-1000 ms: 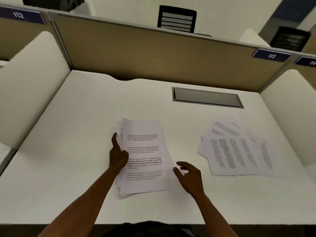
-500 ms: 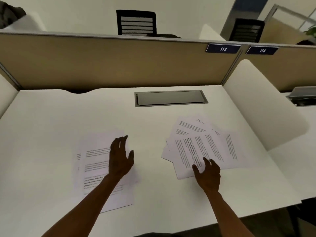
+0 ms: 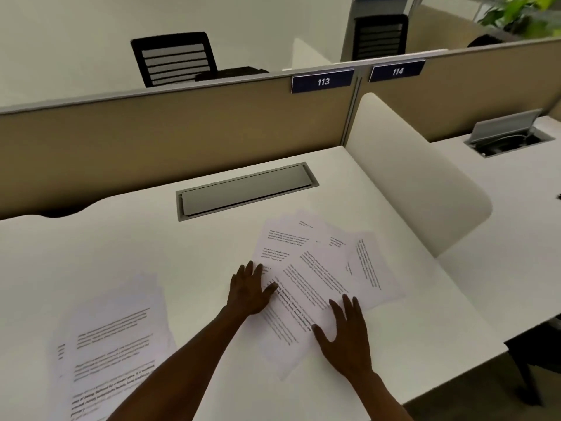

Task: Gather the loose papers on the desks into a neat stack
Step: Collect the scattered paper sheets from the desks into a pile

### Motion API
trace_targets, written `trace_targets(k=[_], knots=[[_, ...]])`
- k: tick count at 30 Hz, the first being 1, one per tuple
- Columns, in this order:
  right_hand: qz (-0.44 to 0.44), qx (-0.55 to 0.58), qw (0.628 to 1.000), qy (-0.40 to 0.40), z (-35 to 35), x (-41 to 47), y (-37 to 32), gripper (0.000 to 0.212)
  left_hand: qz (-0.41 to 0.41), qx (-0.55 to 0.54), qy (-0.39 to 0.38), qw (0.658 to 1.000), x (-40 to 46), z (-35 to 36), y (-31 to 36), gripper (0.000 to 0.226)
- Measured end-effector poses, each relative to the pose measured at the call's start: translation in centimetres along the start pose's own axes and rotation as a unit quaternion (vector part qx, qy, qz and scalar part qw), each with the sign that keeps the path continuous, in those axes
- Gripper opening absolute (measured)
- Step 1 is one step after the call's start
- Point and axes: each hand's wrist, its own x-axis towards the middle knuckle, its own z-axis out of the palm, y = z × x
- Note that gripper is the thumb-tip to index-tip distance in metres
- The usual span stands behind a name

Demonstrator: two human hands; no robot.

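Observation:
Several printed sheets lie fanned out as a loose pile (image 3: 321, 268) on the right half of the white desk (image 3: 151, 238). My left hand (image 3: 249, 290) lies flat at the pile's left edge, fingers spread, thumb on the paper. My right hand (image 3: 343, 332) presses flat on the pile's near corner with fingers apart. Neither hand grips a sheet. A second, squarer stack of printed papers (image 3: 112, 350) rests at the near left of the desk, untouched, with my left forearm passing beside it.
A closed grey cable hatch (image 3: 246, 189) is set in the desk behind the pile. A tan partition (image 3: 182, 126) with labels 113 and 114 runs along the back. A white side divider (image 3: 416, 183) stands right of the pile; beyond it is another desk with an open hatch (image 3: 507, 135).
My left hand left the left stack and moved right to the fanned pile. My right hand slid further onto that pile. The view swung right.

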Motion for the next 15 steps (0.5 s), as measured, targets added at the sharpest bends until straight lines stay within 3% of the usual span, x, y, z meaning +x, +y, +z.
trace_targets(k=[9, 12, 15], knots=[[-0.06, -0.033, 0.995, -0.068, 0.0, 5.3, 0.6, 0.075, 0.034, -0.005, 0.045, 0.998, 1.0, 1.2, 1.5, 0.084], [0.005, 0.002, 1.0, -0.025, -1.0, 6.1, 0.8, 0.081, 0.005, -0.051, 0.064, 0.997, 2.2, 0.7, 2.1, 0.081], [0.098, 0.008, 0.995, -0.007, -1.7, 6.3, 1.6, 0.09, -0.001, -0.035, 0.03, 0.999, 3.7, 0.4, 3.0, 0.088]])
